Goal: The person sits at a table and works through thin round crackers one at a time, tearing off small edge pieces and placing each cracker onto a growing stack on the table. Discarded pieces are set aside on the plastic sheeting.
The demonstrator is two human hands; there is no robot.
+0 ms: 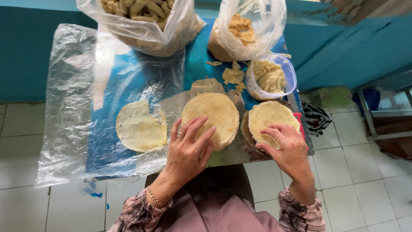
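Observation:
My left hand (189, 148) rests flat, fingers spread, on the near edge of a stack of round pale dough sheets (212, 114) in the middle of the small blue table (197, 60). My right hand (287, 148) lies on the near edge of a second round stack (268, 118) at the right, its fingers touching the top sheet. A single round sheet with a piece torn from its upper right (139, 126) lies to the left on clear plastic sheeting (68, 107).
At the back stand a clear bag of fried strips (143, 21), a clear bag of crumbly filling (244, 30) and a small plastic bowl of pale filling (270, 77). Dough scraps (233, 76) lie between them. White tiled floor surrounds the table; a metal frame (382, 116) stands right.

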